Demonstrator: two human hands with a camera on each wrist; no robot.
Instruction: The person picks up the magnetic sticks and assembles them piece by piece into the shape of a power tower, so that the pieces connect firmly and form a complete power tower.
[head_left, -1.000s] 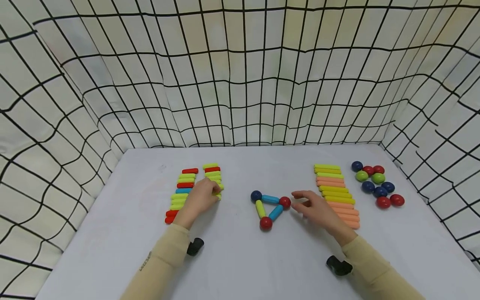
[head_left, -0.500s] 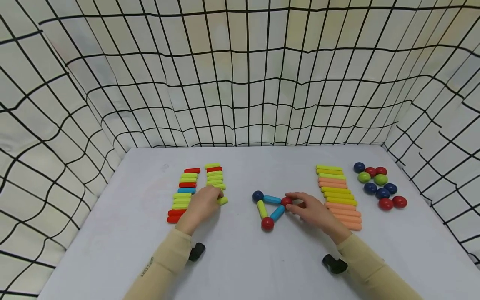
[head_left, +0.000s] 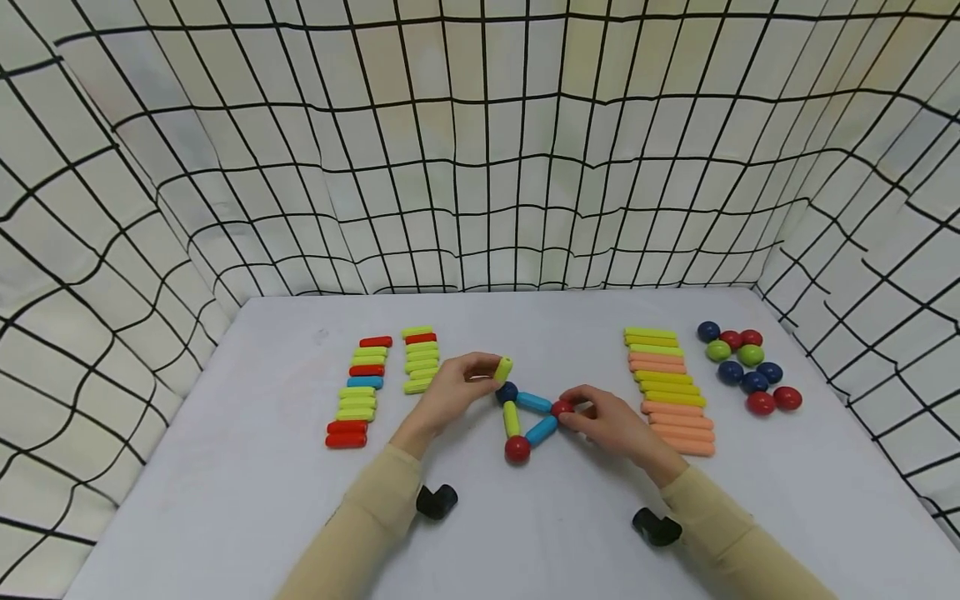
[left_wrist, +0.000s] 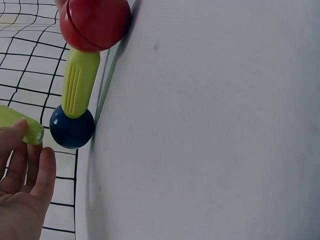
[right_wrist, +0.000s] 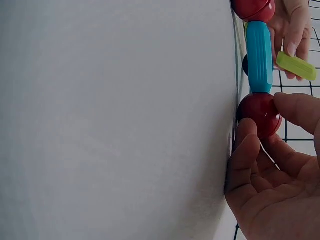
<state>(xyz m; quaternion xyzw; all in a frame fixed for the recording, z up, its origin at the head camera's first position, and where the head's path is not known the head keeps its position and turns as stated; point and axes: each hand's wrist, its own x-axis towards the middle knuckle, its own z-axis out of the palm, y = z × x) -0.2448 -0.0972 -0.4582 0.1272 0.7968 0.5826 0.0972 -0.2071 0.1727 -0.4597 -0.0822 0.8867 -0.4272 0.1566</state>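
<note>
My left hand pinches a short lime-green plastic rod, tilted, just beside (apart, by my left-wrist feed) a glossy dark-blue plastic ball | my right hand is clamped on a glossy red plastic ball, one corner of the triangle of joined balls and rods | I see that triangle on the white surface.

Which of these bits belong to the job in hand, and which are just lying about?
In the job:
- green stick, pinched by the left hand
- red ball, gripped by the right hand
- triangle, with that ball at one corner

Lying about, perhaps spares:
- short sticks
- longer sticks
- loose balls
</note>
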